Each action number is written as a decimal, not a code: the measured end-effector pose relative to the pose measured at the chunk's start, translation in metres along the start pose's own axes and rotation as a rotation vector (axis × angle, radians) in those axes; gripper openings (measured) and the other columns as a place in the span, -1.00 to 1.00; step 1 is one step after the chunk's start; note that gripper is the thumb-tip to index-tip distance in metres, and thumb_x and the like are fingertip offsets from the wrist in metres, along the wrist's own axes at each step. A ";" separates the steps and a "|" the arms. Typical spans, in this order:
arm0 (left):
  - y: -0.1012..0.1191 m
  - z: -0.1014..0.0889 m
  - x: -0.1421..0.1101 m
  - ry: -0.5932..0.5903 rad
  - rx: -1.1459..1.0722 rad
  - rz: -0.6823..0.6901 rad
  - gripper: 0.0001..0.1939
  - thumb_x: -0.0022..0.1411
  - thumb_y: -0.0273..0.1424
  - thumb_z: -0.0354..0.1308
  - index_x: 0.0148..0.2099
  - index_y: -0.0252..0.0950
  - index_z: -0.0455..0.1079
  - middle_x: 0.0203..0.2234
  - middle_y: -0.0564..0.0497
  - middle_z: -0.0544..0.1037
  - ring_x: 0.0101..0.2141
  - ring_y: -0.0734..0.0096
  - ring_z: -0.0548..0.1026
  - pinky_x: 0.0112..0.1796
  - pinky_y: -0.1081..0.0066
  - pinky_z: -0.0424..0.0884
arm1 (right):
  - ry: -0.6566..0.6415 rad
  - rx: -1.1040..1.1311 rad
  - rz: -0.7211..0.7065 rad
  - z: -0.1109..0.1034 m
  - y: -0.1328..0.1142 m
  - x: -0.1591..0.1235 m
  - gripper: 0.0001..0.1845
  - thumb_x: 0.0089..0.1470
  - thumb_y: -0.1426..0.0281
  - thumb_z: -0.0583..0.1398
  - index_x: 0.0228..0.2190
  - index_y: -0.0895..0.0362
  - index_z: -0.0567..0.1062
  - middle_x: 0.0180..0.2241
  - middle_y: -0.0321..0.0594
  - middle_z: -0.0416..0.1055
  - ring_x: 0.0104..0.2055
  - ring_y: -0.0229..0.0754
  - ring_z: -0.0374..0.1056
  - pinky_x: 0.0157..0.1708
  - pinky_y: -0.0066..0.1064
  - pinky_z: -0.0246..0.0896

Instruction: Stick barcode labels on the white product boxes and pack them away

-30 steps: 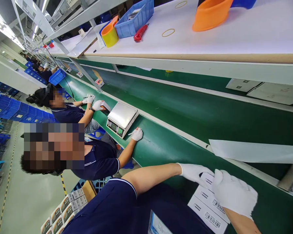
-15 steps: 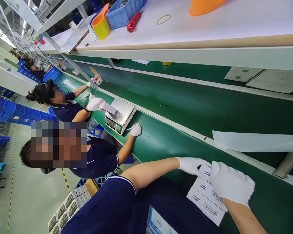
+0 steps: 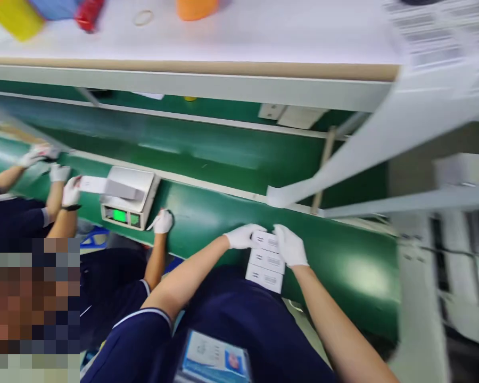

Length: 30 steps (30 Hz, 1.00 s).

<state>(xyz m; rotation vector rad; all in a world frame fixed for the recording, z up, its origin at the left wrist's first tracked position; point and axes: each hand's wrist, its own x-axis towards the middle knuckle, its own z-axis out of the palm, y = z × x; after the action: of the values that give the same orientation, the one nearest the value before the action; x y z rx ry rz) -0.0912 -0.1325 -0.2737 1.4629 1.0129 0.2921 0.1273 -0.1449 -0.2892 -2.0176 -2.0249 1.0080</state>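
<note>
Hands: left hand (image 3: 241,236) and right hand (image 3: 291,246) clasped on the farthest box (image 3: 265,241).
White boxes (image 3: 266,260): three, in a row on green tabletop (image 3: 351,260).
Scale (image 3: 127,217): leftward, carrying another box (image 3: 123,190).
Paper strip (image 3: 361,151): crosses shelf's edge (image 3: 183,89).

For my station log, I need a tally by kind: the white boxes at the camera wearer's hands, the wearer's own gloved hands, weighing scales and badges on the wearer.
White boxes: 3
Gloved hands, left hand and right hand: 2
Weighing scale: 1
Badge: 1
Total: 7
</note>
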 end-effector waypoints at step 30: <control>0.069 -0.030 0.022 0.072 0.364 0.060 -0.43 0.09 -0.36 0.40 0.18 -0.24 0.51 0.17 -0.20 0.56 0.21 -0.08 0.48 0.29 -0.03 0.34 | 0.396 0.698 0.118 -0.042 0.021 -0.057 -0.35 0.26 0.12 0.10 0.23 0.20 0.48 0.03 0.05 0.57 0.08 0.06 0.52 0.25 0.02 0.36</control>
<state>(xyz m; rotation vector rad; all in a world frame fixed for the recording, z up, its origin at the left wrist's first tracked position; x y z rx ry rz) -0.0724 -0.0855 -0.2138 1.8239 1.1226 0.2110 0.1727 -0.1843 -0.2469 -1.7677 -1.1500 1.0358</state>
